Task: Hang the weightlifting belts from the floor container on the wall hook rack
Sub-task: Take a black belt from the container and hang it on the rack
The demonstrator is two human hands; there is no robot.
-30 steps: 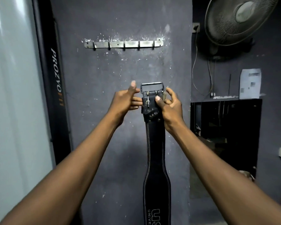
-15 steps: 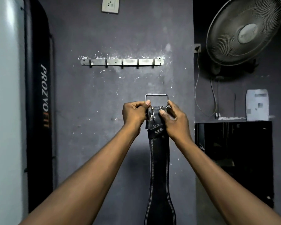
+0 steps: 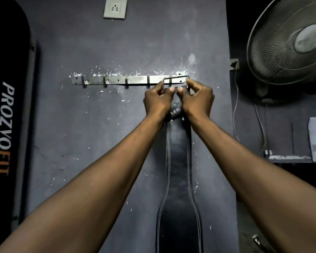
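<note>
Up against the far wall, at the right end of the hook rack (image 3: 117,80), I have the belt (image 3: 177,161) raised with its metal buckle (image 3: 175,80) laid across the rack's last hooks. Whether the wire frame has caught on a hook yet I cannot tell; it overlaps the rack but my fingers cover the lower part.

My left hand (image 3: 158,101) is closed around the left side of the buckle end, thumb and forefinger pinching the frame's left leg. My right hand (image 3: 197,100) pinches the right side the same way, fingers curled tight. Both hands sit close together, almost touching, with the strap's top showing between them.

From there the belt hangs straight down the wall between my forearms, narrow at the top and widening toward the bottom of the view. It looks like thick stitched leather, so I judge it heavy and stiff, likely to swing as one slab rather than fold. The buckle frame is thin and probably slick, so I would keep hold where the strap wraps it, letting the leather carry the weight while I steer the frame.

Further out, a socket (image 3: 115,9) sits above the rack, a fan (image 3: 290,41) to the right, and a punching bag (image 3: 7,125) to the left.
</note>
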